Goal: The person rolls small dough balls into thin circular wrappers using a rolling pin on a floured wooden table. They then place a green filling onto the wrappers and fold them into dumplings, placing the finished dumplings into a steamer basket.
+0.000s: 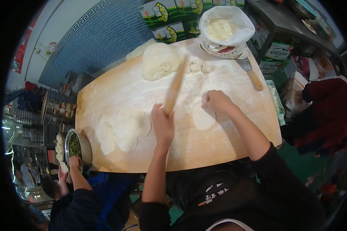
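My left hand (pixel 163 124) grips a wooden rolling pin (pixel 175 88), raised at a slant and blurred towards its far end. My right hand (pixel 218 101) is curled over the upper right edge of a flat round dough wrapper (pixel 204 117). Whether its fingers pinch that edge is hidden. Left of my left hand, rolled dough wrappers (pixel 130 125) lie overlapping on the floured wooden board (pixel 179 153). Farther back rests a large dough lump (pixel 160 62), with several small dough pieces (pixel 196 68) to its right, partly behind the pin.
An open flour sack (pixel 227 29) stands at the board's far right, near a wooden-handled scraper (pixel 252 75). At left, a co-worker's hand (pixel 75 162) reaches into a metal bowl (pixel 86 147) of green filling. Another person's dark red sleeve (pixel 326 92) is at right.
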`<action>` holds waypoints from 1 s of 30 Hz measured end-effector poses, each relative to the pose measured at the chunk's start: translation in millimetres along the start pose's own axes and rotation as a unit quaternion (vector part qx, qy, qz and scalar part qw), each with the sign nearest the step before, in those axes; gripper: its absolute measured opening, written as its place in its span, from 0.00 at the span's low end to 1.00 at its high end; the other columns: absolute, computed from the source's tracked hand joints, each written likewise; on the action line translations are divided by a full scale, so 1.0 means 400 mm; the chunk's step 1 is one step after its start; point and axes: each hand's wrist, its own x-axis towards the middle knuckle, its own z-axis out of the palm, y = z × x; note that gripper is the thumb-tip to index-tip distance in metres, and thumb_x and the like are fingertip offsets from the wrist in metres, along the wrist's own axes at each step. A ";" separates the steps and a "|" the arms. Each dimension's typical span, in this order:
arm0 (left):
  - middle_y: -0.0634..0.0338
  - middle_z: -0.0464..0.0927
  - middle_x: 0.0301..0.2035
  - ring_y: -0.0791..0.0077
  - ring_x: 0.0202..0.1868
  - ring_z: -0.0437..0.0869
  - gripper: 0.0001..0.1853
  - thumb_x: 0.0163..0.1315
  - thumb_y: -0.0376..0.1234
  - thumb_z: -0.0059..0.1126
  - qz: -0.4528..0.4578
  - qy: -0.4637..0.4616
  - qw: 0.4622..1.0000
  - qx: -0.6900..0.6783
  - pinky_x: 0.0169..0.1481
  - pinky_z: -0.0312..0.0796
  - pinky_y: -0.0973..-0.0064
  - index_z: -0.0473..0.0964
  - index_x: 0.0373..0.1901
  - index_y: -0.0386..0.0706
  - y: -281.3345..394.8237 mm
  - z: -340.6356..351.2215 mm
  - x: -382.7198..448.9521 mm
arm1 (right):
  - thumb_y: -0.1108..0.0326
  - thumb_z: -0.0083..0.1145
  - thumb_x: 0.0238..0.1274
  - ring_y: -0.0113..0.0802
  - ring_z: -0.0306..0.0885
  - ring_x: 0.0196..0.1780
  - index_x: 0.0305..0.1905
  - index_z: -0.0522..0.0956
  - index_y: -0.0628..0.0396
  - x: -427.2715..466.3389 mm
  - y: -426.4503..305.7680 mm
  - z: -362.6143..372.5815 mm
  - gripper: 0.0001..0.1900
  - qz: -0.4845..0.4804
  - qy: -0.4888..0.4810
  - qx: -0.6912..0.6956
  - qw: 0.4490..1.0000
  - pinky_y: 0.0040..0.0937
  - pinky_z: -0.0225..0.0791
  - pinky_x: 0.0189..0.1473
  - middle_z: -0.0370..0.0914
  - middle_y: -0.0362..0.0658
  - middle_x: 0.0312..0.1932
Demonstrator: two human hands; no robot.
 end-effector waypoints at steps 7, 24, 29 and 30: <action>0.49 0.70 0.48 0.60 0.49 0.71 0.17 0.73 0.32 0.45 -0.256 0.179 0.936 -0.161 0.58 0.65 0.68 0.64 0.57 0.32 -0.009 -0.257 -0.237 | 0.67 0.65 0.56 0.41 0.79 0.33 0.36 0.78 0.59 -0.047 -0.083 -0.012 0.09 -0.197 -0.069 0.129 0.970 0.34 0.70 0.36 0.82 0.50 0.31; 0.51 0.69 0.38 0.62 0.40 0.72 0.12 0.71 0.31 0.47 -0.350 0.206 0.898 -0.167 0.49 0.67 0.69 0.67 0.49 0.32 -0.024 -0.246 -0.263 | 0.62 0.68 0.47 0.56 0.63 0.65 0.46 0.77 0.59 0.255 -0.024 0.016 0.21 -0.279 0.375 -0.230 0.854 0.54 0.57 0.64 0.70 0.55 0.58; 0.48 0.71 0.41 0.57 0.45 0.73 0.15 0.66 0.32 0.53 -0.290 0.216 0.912 -0.194 0.53 0.68 0.64 0.69 0.50 0.33 -0.022 -0.232 -0.278 | 0.68 0.62 0.56 0.51 0.72 0.61 0.58 0.75 0.58 0.124 0.003 0.008 0.23 -0.161 0.058 -0.204 0.964 0.44 0.66 0.62 0.76 0.54 0.56; 0.46 0.72 0.42 0.54 0.46 0.74 0.16 0.65 0.32 0.54 -0.274 0.217 0.927 -0.138 0.54 0.68 0.63 0.69 0.50 0.33 -0.018 -0.228 -0.282 | 0.72 0.59 0.58 0.53 0.69 0.64 0.61 0.73 0.59 0.096 -0.004 0.026 0.24 -0.196 0.087 -0.186 0.959 0.44 0.64 0.64 0.73 0.55 0.60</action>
